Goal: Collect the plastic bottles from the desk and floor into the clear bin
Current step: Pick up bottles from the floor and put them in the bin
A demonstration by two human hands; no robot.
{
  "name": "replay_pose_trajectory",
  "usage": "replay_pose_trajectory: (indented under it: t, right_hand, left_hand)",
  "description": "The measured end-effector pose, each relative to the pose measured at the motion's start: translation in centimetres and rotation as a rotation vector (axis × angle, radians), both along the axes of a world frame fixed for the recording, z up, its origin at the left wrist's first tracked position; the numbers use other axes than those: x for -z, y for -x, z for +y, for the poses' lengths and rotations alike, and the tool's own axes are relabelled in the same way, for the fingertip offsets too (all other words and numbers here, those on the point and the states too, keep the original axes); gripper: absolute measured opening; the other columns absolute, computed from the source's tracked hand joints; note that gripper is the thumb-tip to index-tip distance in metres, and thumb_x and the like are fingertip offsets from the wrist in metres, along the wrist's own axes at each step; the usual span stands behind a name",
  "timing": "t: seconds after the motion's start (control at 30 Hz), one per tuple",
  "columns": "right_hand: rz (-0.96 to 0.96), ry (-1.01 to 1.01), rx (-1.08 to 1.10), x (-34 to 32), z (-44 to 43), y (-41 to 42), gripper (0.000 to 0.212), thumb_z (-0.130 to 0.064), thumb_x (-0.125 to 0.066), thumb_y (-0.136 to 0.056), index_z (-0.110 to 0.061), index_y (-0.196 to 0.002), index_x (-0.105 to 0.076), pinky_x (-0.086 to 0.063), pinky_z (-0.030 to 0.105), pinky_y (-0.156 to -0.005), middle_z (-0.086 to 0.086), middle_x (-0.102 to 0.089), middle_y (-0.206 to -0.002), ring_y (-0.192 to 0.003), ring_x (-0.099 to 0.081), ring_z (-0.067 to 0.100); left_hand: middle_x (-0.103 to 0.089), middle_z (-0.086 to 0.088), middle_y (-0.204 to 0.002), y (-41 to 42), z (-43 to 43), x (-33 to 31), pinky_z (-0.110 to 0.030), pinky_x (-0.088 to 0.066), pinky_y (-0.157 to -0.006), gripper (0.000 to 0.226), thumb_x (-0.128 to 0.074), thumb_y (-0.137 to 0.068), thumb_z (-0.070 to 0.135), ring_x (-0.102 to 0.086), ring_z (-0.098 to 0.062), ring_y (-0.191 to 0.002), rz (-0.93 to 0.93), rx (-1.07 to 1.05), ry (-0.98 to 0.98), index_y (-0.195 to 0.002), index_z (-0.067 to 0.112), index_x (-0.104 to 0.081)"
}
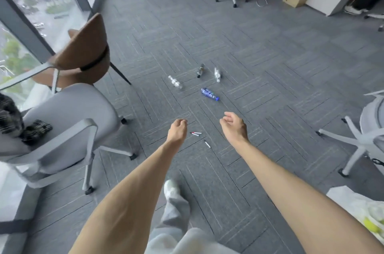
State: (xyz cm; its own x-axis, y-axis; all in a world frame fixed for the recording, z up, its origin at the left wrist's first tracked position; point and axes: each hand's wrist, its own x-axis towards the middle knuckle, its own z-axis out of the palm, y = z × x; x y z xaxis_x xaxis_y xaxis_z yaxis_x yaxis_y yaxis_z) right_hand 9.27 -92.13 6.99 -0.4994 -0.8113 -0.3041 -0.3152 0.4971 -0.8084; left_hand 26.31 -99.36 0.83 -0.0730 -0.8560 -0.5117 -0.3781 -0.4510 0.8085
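1. Both forearms fill lower frame; left hand (177, 130) loosely curled, right hand (233, 127) half-open, both holding nothing, prob. reaching ahead.
2. Floor bottles mid-frame, well beyond hands: blue bottle (209, 94) nearest, clear bottle (175, 82) left of it.
3. Bin not visible.

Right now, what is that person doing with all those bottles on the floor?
A person is walking over the grey carpet with both arms stretched out. The left hand and right hand are empty, fingers loosely curled. Ahead lie four bottles: a blue-labelled bottle nearest, two clear bottles and a dark bottle. None is picked up yet. A few marker pens lie by the hands. No clear bin shows.
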Motion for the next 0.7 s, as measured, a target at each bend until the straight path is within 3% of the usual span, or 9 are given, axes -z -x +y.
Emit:
replay_pose_trajectory:
  t: [0.13, 0.2, 0.37, 0.5, 0.63, 0.7]
  right_hand:
    - [0.016, 0.010, 0.061, 0.5, -6.4, 2.8, 0.039, -0.023, -0.053, -0.097, -0.013, -0.134, -0.054, -0.041, 0.025, -0.090, 0.006, -0.062, -0.132, -0.118, -0.059, 0.019]
    - [0.015, -0.003, 0.101, 0.3, -9.4, 4.1, 0.039, -0.026, -0.052, -0.098, -0.013, -0.134, -0.054, -0.040, 0.025, -0.090, 0.006, -0.061, -0.133, -0.118, -0.058, 0.020]
    - [0.021, -0.026, 0.152, 0.6, -16.9, 7.5, 0.040, -0.026, -0.052, -0.098, -0.011, -0.135, -0.053, -0.044, 0.032, -0.098, 0.008, -0.061, -0.132, -0.118, -0.059, 0.021]
    - [0.012, -0.035, 0.152, 1.7, -22.4, 10.8, 0.040, -0.026, -0.053, -0.098, -0.009, -0.134, -0.053, -0.045, 0.033, -0.098, 0.010, -0.062, -0.132, -0.117, -0.059, 0.023]
    - [-0.002, -0.068, 0.127, 3.7, -28.8, 15.5, 0.039, -0.026, -0.054, -0.097, -0.009, -0.132, -0.055, -0.045, 0.032, -0.094, 0.011, -0.063, -0.129, -0.114, -0.061, 0.023]
    - [0.000, -0.090, 0.101, 4.8, -32.5, 18.5, 0.040, -0.026, -0.054, -0.096, -0.009, -0.132, -0.055, -0.044, 0.029, -0.092, 0.010, -0.063, -0.130, -0.114, -0.061, 0.023]
  left_hand:
    - [-0.062, -0.010, -0.103, 3.9, -8.1, 1.3, -0.049, -0.049, -0.097, 0.020, -0.040, -0.093, 0.025, -0.056, -0.028, -0.100, -0.027, 0.101, -0.014, -0.093, 0.016, -0.058]
    - [-0.060, -0.007, -0.100, 5.8, -12.4, 0.7, -0.049, -0.050, -0.095, 0.018, -0.041, -0.093, 0.025, -0.056, -0.027, -0.099, -0.019, 0.133, -0.009, -0.092, 0.016, -0.057]
    - [-0.063, -0.013, -0.114, 9.8, -21.6, -0.2, -0.049, -0.050, -0.096, 0.031, -0.040, -0.094, 0.027, -0.058, -0.032, -0.109, -0.047, 0.198, -0.006, -0.110, 0.010, -0.061]
    - [-0.060, -0.010, -0.106, 13.1, -27.1, -0.3, -0.050, -0.049, -0.097, 0.022, -0.038, -0.094, 0.024, -0.056, -0.028, -0.102, -0.062, 0.223, -0.023, -0.097, 0.014, -0.058]
    - [-0.061, -0.014, -0.120, 16.9, -32.9, 0.5, -0.050, -0.048, -0.099, 0.034, -0.038, -0.095, 0.024, -0.056, -0.032, -0.112, -0.105, 0.196, -0.049, -0.115, 0.008, -0.060]
    - [-0.062, -0.015, -0.120, 19.1, -36.2, 1.1, -0.050, -0.047, -0.100, 0.031, -0.038, -0.095, 0.025, -0.056, -0.033, -0.113, -0.125, 0.157, -0.057, -0.110, 0.010, -0.061]
